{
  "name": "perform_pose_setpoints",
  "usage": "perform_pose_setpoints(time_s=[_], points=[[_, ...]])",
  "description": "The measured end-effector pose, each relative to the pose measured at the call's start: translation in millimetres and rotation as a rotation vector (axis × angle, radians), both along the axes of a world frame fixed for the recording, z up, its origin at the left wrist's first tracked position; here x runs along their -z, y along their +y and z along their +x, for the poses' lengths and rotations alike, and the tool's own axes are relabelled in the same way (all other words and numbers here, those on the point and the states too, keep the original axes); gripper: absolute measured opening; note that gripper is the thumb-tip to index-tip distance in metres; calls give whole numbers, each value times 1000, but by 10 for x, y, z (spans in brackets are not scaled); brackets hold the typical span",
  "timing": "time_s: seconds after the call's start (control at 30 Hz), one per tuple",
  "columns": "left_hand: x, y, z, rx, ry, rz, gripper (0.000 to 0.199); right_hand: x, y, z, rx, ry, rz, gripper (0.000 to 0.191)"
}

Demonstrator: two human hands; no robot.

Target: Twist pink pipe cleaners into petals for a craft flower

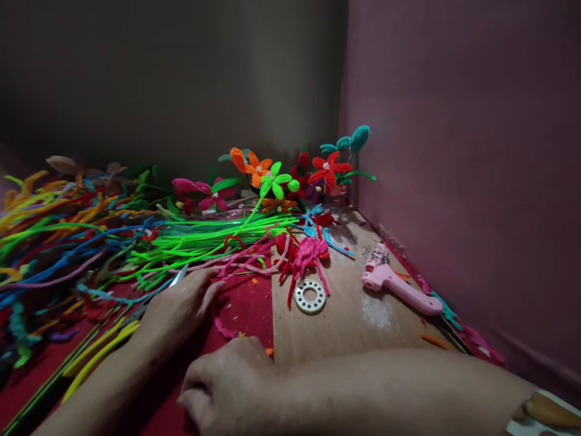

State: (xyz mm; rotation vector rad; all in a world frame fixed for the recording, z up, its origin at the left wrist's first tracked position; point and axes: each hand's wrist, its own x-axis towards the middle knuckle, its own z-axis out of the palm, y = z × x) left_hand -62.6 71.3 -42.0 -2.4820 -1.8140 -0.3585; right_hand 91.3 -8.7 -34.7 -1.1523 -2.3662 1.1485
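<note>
My left hand (pixel 179 306) lies over the near side of the pipe cleaners, its index finger and thumb stretched out a little apart. Their tips are at the ends of some pink pipe cleaners (pixel 247 261); nothing is visibly gripped. A pointed metal blade (pixel 179 276) shows just behind this hand. Closer to me, my right hand (pixel 227 381) is closed in a fist above the red cloth (pixel 245 303); whatever it holds, if anything, is hidden. A bundle of bright green pipe cleaners (pixel 213 233) lies beyond the left hand.
A wooden board (pixel 336 327) carries a round metal disc with holes (pixel 310 297), a pink glue gun (pixel 399 284) and a tangle of pink and red pieces (pixel 311 254). Fuzzy flowers (pixel 275 180) stand at the back. Many coloured pipe cleaners (pixel 49 242) heap at left. A wall (pixel 463 151) bounds the right.
</note>
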Motion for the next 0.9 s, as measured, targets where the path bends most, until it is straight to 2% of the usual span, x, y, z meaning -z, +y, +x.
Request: perform_pose_setpoints(time_s=[0.13,0.27,0.5,0.67,0.73,0.8,0.9], points=[[54,51,-32,60,-21,-93,35,-1,0,13,5,13,23,34],[72,51,-40,16,-56,-76,34,20,-7,19,-8,37,14,34],[-42,-39,35,65,-48,121,27,101,-8,-24,43,109,37,29],[-94,-89,10,75,-11,375,23,146,6,-54,71,165,43,25],[-110,-122,5,52,69,490,24,139,10,-53,73,182,31,24],[-134,-150,2,-30,221,526,24,124,11,-51,77,181,21,24],[-183,-166,-13,-128,457,344,23,117,10,-55,95,157,14,26]])
